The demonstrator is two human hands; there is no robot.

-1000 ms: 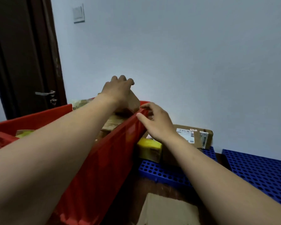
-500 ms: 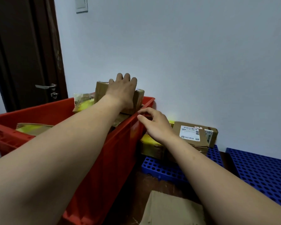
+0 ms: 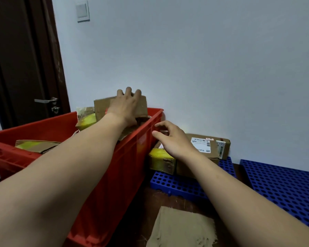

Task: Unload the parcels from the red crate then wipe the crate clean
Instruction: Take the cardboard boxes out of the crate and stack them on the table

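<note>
The left hand (image 3: 128, 106) has its grip closed on the brown parcel (image 3: 102, 109). The fingers hook over its top edge, and the thumb is hidden behind the cardboard. This parcel stands tilted in the far right corner of the red crate (image 3: 125, 157), with its upper part above the rim. The right hand (image 3: 171, 138) is just outside the right wall of the crate, near the rim. Its fingers are loosely bent and its grip holds nothing.

The step in hand seems to be lifting this parcel out. A hold from the top edge only is weak, so I think the right hand should come under the lower side of the parcel as it passes the rim. It is better to lift straight up first, because the corner of the crate could catch the cardboard.

To the right of the crate, a labelled box (image 3: 209, 143) and a yellow-taped box (image 3: 161, 159) lie on a blue pallet (image 3: 178, 186), a likely place to put this one down. More parcels remain inside the crate, so the wiping is probably far away.
</note>
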